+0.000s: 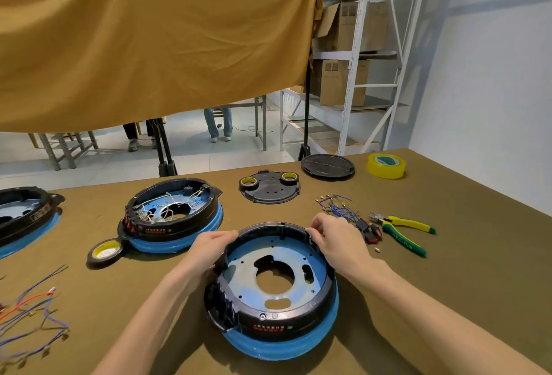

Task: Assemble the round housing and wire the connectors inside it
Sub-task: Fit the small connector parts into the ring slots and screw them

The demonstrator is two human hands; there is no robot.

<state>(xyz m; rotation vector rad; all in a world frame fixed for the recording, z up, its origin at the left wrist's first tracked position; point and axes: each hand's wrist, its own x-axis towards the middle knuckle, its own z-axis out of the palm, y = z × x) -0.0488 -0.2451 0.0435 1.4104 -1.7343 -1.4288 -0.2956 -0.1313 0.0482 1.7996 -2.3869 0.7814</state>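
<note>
Your round housing [276, 282] sits on the table [448, 255] right in front of you, black ring on a blue base, its inside bare of wires. Your left hand [209, 247] curls over the housing's far-left rim and your right hand [334, 240] pinches the rim at its far-right edge, so the two hands sit apart on opposite sides of the ring.

It looks like rigid moulded plastic over a thin metal plate, probably light enough to turn with fingertips, and the smooth ring may slip if you squeeze only from above. Take it by the rim wall, thumb inside and fingers outside. Keep off the switch block [222, 303] at the housing's near-left side; those small parts look the most breakable.

Just right of the housing lies a bundle of blue wires [337, 208] with brass terminals, soft and springy, so hold each lead near its terminal. Beyond them to the right lie yellow-green pliers [403, 232]. Left of the housing and further back stands a second housing [173, 213] already wired, with a tape roll [105, 250] touching its near edge. A black cover plate [269, 186] lies behind your housing
</note>
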